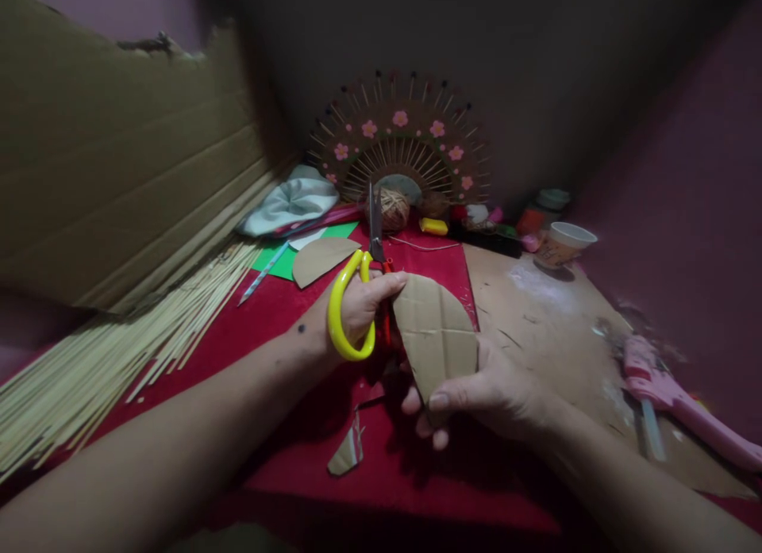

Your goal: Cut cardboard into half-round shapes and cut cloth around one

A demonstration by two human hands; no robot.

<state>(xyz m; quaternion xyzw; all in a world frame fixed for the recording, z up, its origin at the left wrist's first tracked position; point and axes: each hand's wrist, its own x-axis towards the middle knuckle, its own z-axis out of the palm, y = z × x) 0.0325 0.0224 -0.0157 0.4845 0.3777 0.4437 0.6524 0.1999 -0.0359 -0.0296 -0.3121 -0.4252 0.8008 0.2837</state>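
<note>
My left hand [360,303] has the scissors [375,236] with yellow handles, their metal blades pointing up and away from me. One handle loop lies around the hand. The left thumb also presses on the upper left edge of a rounded, creased cardboard piece [437,327]. My right hand [494,390] grips that same piece at its lower right, thumb on top and fingers underneath. A small cardboard scrap [345,451] rests on the red cloth [286,331] below. Beyond my left hand lies another rounded cardboard cutout [325,259].
Thin sticks [136,355] lie bundled at left beside a pencil [265,271]. Behind stand a flowered fan [398,132] and a twine ball [393,209]. At right are a paper cup [563,243] and a pink glue gun [672,390]. A cardboard panel [119,156] rises at left.
</note>
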